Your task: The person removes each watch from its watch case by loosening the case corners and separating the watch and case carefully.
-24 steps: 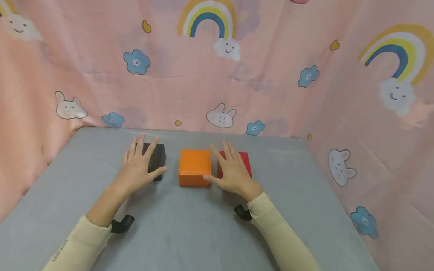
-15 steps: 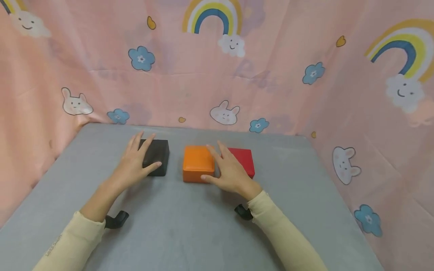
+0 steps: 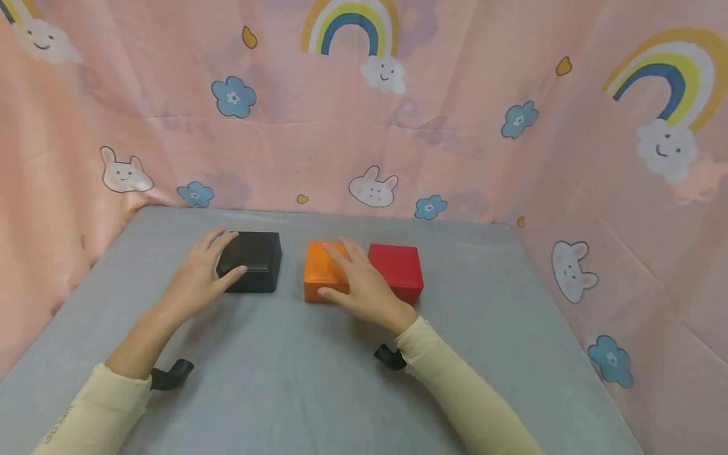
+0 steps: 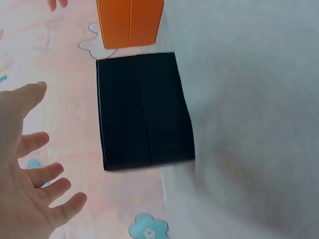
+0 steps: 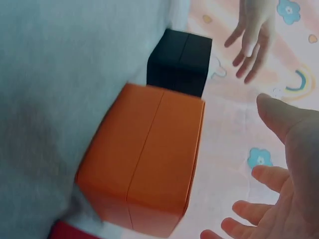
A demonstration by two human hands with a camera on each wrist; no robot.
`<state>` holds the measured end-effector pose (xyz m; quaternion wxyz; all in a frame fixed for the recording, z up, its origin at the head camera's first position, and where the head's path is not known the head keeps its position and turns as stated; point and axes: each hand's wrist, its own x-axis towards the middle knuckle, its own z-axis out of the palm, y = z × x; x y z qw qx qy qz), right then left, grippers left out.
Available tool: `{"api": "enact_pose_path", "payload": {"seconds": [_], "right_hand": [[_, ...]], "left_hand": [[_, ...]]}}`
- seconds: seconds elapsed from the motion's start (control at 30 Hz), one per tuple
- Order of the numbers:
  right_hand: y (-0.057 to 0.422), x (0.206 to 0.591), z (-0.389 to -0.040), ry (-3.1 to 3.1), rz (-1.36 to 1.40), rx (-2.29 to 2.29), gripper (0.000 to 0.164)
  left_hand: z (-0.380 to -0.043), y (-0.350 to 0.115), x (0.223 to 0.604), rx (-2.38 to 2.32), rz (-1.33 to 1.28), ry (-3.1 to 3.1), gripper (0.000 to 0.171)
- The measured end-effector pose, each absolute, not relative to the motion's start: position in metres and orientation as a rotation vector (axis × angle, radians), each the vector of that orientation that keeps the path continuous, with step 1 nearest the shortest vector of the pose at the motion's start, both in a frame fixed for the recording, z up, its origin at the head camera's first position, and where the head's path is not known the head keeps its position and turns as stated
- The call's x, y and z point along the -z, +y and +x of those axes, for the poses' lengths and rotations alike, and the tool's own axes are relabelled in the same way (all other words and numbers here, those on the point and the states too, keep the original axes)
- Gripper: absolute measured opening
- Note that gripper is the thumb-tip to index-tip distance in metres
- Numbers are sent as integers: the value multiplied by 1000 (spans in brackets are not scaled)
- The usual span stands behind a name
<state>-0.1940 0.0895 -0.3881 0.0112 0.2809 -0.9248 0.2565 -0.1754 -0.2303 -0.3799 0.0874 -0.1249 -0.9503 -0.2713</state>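
Observation:
Three small boxes stand in a row on the grey table: a black box (image 3: 253, 260) on the left, an orange box (image 3: 320, 270) in the middle and a red box (image 3: 397, 268) on the right. My left hand (image 3: 196, 278) hovers by the black box's left side, thumb and fingers spread. In the left wrist view a gap shows between these fingers and the black box (image 4: 144, 112). Over the orange box's right part reaches my right hand (image 3: 364, 284), fingers spread, covering some of it. The right wrist view shows the orange box (image 5: 144, 154) apart from this hand.
Pink patterned cloth (image 3: 296, 139) hangs behind and beside the grey table (image 3: 284, 379). A dark curved piece (image 3: 172, 375) sticks out at the left cuff, and a similar dark piece (image 3: 390, 357) at the right cuff.
My left hand has moved left, off the black box, which now shows more fully. My right hand has shifted left from the red box to above the orange box.

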Motion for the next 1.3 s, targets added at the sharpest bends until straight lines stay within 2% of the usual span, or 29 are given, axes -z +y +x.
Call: {"api": "enact_pose_path", "payload": {"seconds": [0.27,0.63,0.93,1.03,1.17,1.3], "right_hand": [[73,392,-184,-2858,929,-1018,78],[44,393,-171,-2789,1143,-1155,72],[25,403,-166,-2788,1214,-1338,67],[17,407,-168,-2817,1164,-1455,69],[4,415,-174,-2859,1005,-1659,81],[-11,421,-182,-2860,808,-1847,92]], "left_hand": [[-170,-248,376,894,-375,-2776,66],[-173,-269,382,1060,-375,-2680,63],[-188,-281,385,1147,-429,-2761,74],[-197,-283,386,1235,-414,-2814,83],[-211,-285,386,1373,-370,-2892,96],[-222,-284,387,1437,-386,-2957,99]]}}
